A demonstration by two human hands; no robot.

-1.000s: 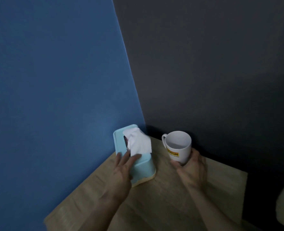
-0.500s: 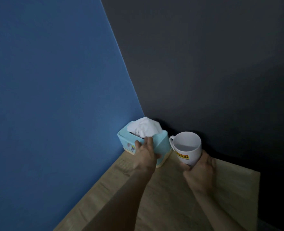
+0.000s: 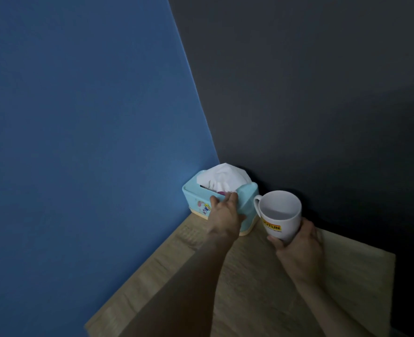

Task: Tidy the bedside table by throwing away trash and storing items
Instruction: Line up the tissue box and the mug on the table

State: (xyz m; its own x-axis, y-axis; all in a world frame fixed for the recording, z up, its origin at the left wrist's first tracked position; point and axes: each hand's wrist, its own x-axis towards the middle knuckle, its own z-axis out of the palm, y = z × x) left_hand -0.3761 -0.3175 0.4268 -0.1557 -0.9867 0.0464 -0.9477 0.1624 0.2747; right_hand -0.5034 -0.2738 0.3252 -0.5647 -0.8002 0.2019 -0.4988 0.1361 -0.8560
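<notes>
The light-blue tissue box (image 3: 247, 203) is set in the far corner of the wooden bench (image 3: 249, 283), against the blue wall (image 3: 79, 142). It is held by the left hand (image 3: 225, 215), whose grip is closed over its top edge beside the white tissue (image 3: 225, 177). The white mug (image 3: 282, 215) is held upright just right of the box by the right hand (image 3: 298, 249), the grip wrapped round its lower body; whether it rests on the bench cannot be told.
</notes>
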